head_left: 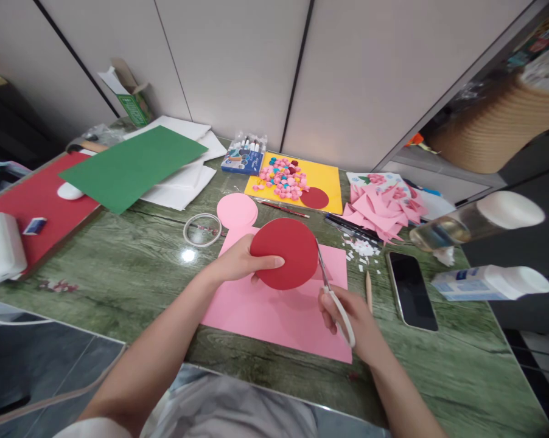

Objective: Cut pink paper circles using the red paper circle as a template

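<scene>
I see a green wood-grain table point(132, 274). On it: a pink sheet point(274, 310) at centre, a phone point(411, 291) at three o'clock, a tape ring point(202, 229) at ten, a yellow sheet point(322, 176) at twelve, and a red sheet point(32, 201) under green paper point(132, 164) at ten.

I saw a red paper disc point(284, 252) held flat above a pink sheet point(279, 310) on the surface, and white-handled scissors point(333, 298) with their blades at the disc's right edge.
</scene>
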`<action>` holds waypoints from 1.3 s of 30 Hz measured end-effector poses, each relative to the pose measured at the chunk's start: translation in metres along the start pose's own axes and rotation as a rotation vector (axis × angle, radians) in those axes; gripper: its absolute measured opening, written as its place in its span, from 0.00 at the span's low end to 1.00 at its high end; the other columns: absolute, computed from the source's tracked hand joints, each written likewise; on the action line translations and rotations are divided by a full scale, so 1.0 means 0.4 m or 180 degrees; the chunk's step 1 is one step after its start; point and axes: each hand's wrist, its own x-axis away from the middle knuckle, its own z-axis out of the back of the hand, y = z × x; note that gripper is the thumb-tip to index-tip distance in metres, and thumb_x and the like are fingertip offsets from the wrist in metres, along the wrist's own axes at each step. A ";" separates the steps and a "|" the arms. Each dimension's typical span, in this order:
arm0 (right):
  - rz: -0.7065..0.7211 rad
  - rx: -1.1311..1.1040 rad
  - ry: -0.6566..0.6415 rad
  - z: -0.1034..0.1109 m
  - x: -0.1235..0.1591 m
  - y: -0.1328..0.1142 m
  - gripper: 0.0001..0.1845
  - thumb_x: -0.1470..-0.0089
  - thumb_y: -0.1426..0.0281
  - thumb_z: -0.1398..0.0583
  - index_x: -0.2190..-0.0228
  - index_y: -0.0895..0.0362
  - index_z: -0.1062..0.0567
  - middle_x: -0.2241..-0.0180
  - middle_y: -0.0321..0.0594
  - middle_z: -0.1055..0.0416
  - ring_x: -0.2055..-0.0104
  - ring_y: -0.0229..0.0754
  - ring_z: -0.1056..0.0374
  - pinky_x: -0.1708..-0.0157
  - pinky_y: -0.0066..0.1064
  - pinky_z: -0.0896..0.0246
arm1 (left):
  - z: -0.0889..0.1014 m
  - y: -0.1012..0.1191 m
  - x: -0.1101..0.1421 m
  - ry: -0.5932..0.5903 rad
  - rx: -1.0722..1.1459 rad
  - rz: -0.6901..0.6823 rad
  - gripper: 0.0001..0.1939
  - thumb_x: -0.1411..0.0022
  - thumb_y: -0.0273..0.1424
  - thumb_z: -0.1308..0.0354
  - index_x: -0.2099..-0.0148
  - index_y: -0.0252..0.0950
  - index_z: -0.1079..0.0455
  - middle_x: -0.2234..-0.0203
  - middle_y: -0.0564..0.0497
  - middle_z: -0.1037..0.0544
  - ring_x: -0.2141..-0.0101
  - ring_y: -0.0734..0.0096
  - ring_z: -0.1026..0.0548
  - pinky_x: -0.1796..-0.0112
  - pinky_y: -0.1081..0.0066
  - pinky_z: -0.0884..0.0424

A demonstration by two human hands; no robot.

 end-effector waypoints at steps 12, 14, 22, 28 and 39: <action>-0.0105 0.0154 0.0058 0.002 -0.001 -0.006 0.21 0.45 0.57 0.47 0.82 0.57 0.39 0.87 0.30 0.41 0.84 0.32 0.44 0.83 0.24 0.50 | 0.002 -0.005 -0.003 0.0039 0.0020 0.0066 0.16 0.50 0.38 0.38 0.64 0.31 0.30 0.82 0.54 0.29 0.87 0.80 0.34 0.88 0.80 0.38; -0.0129 0.0168 0.0061 0.002 -0.001 -0.006 0.21 0.45 0.57 0.47 0.82 0.57 0.39 0.87 0.30 0.41 0.85 0.31 0.44 0.83 0.24 0.50 | 0.002 -0.004 -0.002 0.0043 0.0035 0.0067 0.16 0.50 0.38 0.38 0.64 0.31 0.30 0.82 0.54 0.29 0.86 0.80 0.34 0.88 0.80 0.38; -0.0115 0.0250 0.0091 0.003 0.002 -0.009 0.20 0.45 0.59 0.47 0.82 0.56 0.39 0.87 0.30 0.41 0.85 0.32 0.44 0.83 0.24 0.51 | 0.001 0.003 0.000 0.0106 0.0101 0.0037 0.14 0.50 0.37 0.38 0.66 0.30 0.29 0.84 0.53 0.29 0.87 0.81 0.35 0.88 0.81 0.39; -0.0090 0.0264 0.0061 0.003 0.001 -0.007 0.20 0.44 0.58 0.47 0.82 0.56 0.39 0.87 0.30 0.41 0.85 0.32 0.44 0.83 0.25 0.50 | 0.000 -0.001 0.000 0.0121 0.0139 -0.0001 0.13 0.50 0.36 0.38 0.65 0.31 0.28 0.83 0.52 0.29 0.87 0.80 0.35 0.88 0.80 0.39; -0.0130 0.0193 0.0056 0.000 0.000 -0.006 0.20 0.45 0.57 0.47 0.82 0.56 0.39 0.87 0.30 0.41 0.85 0.32 0.44 0.83 0.25 0.50 | 0.000 0.001 0.001 0.0199 0.0190 0.0016 0.13 0.51 0.35 0.37 0.65 0.31 0.28 0.83 0.52 0.28 0.87 0.79 0.34 0.89 0.80 0.39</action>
